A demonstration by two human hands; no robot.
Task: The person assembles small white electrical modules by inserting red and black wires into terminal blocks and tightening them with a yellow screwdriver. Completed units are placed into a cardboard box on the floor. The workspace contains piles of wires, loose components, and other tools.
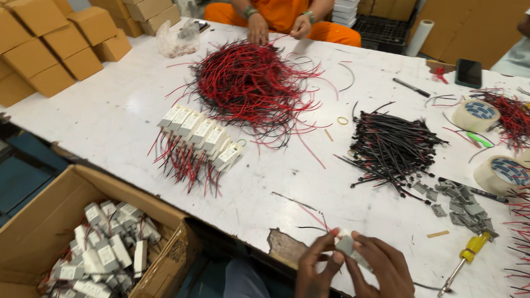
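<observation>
My left hand (313, 272) and my right hand (382, 270) meet at the table's near edge, both pinching a small white box-shaped module (344, 245) with thin red and black wires (313, 219) trailing from it. A row of several finished white modules (200, 133) with red-black leads lies in the table's middle. Beyond them sits a big tangle of red and black wires (251, 84). A heap of black leads (391, 146) lies to the right.
An open cardboard box (53, 206) at lower left holds several white modules. Grey clips (461, 203), a yellow-handled screwdriver (467, 256), two tape rolls (477, 115), a phone (468, 72) lie at right. A person in orange (283, 11) sits opposite. Stacked cartons (40, 45) stand far left.
</observation>
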